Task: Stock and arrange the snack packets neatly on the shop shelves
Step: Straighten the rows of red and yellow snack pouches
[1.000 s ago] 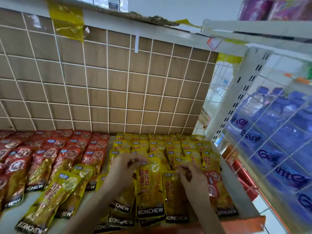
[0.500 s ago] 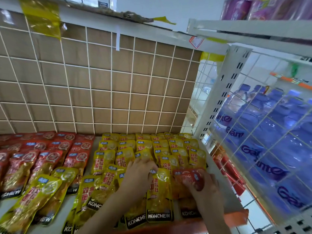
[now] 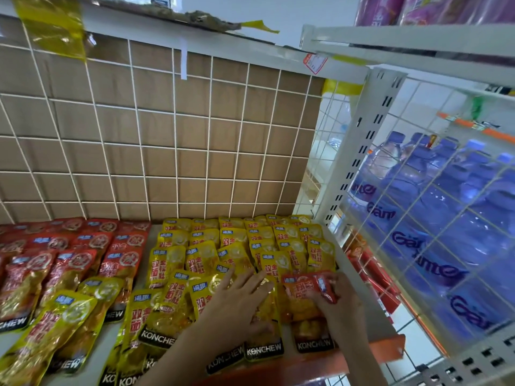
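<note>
Where the shelf (image 3: pixel 108 341) begins at the left, red packets (image 3: pixel 69 263) lie flat in overlapping rows, tops toward the wire grid back (image 3: pixel 167 135), with two skewed yellow packs (image 3: pixel 55 330) over the front corner. From the middle to the right, yellow packets (image 3: pixel 200 254) lie in overlapping columns that run back to the grid. The left hand (image 3: pixel 239 299) lies palm down on the front yellow packets, fingers straight and spread, gripping nothing. Just right of it an orange-red packet (image 3: pixel 301 293) lies on top of the front-right yellow column, between the two hands. The right hand (image 3: pixel 342 302) has its fingers and thumb curled, pinching that packet's upper right corner. An orange front strip (image 3: pixel 370 353) runs under the wrists. Further right there is a white slotted upright (image 3: pixel 362 151), then side mesh with blue water bottles (image 3: pixel 446 218) behind it.
</note>
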### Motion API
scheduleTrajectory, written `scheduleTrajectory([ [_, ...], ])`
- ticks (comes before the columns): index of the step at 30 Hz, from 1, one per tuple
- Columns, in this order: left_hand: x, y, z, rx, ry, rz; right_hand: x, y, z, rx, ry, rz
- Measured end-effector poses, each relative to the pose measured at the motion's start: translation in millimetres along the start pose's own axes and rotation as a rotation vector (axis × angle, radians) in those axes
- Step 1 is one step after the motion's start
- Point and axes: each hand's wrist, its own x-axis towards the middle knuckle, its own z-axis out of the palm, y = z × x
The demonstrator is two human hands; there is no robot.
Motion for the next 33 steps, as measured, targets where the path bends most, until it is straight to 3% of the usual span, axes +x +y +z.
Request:
scheduleTrajectory([
  [9,4,-2,-3,0.032,0.032,0.067,16,10,-34,0.161,0.229,0.032],
  [13,13,6,-16,-0.058,0.068,0.061,24,24,-45,0.208,0.290,0.028],
  [25,67,33,-10,-0.024,0.044,0.015,27,35,-45,0.419,0.274,0.053],
  [33,77,32,-6,-0.266,0.196,-0.004,29,38,-47,0.358,0.239,-0.019],
])
